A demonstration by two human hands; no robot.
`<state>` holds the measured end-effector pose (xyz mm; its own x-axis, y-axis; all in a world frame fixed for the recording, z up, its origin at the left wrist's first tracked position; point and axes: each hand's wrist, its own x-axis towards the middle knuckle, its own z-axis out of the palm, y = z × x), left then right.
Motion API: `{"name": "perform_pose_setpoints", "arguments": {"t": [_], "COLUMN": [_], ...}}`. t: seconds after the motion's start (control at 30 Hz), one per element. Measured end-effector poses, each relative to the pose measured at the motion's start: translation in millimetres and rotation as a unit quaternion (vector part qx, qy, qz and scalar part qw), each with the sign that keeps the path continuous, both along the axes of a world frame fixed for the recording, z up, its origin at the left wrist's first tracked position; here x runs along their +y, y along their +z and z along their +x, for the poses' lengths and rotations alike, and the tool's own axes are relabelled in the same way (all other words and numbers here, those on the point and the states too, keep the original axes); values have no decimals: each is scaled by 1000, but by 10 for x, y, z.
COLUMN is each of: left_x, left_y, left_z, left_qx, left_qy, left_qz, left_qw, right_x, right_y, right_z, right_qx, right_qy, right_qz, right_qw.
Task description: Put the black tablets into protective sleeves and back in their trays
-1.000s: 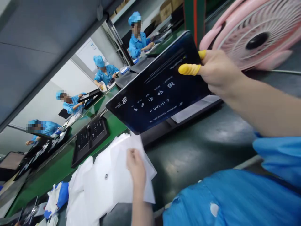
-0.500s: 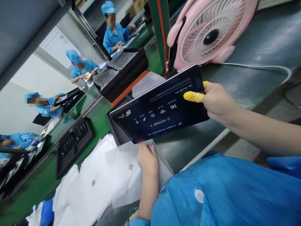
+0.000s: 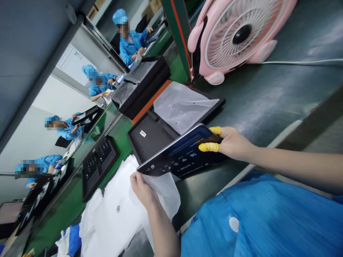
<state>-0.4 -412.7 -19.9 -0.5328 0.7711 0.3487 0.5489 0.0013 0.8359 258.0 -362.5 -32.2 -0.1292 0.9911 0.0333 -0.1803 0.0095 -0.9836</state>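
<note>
My right hand (image 3: 230,143), with yellow finger cots, grips a dark tablet (image 3: 180,156) by its right end and holds it nearly flat, low over the bench. Its printed face shows white icons and lettering. My left hand (image 3: 143,190) pinches the edge of a white foam bag (image 3: 166,192) just under the tablet's left corner. That bag comes off a pile of white bags (image 3: 115,214) lying on the bench to the left.
A black tray (image 3: 150,135) holding a white sheet (image 3: 182,105) lies behind the tablet. A pink fan (image 3: 235,35) stands at the back right. A green conveyor (image 3: 66,192) carries black trays (image 3: 98,160) on the left. Several workers in blue (image 3: 128,39) sit along it.
My right hand has lowered the tablet and tilted it flatter, towards the bags. My left hand has moved from flat on the pile to lifting one bag's edge under the tablet.
</note>
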Motion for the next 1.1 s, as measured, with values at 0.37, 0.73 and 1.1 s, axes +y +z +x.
{"name": "perform_pose_setpoints", "arguments": {"t": [0.37,0.73,1.1], "left_x": [-336,324,295], "left_y": [110,387,701], "left_z": [367,630,-30], "left_qx": [116,70,190], "left_qy": [-215,-230,-177], "left_qz": [-63,6,-109], "left_qw": [968,971,959], "right_x": [118,156,295], "right_y": [-88,-72,-36], "right_z": [-243,-766,-841], "right_qx": [-38,90,34], "right_qy": [49,70,147], "right_qz": [-45,-31,0], "right_qw": [997,993,989]}}
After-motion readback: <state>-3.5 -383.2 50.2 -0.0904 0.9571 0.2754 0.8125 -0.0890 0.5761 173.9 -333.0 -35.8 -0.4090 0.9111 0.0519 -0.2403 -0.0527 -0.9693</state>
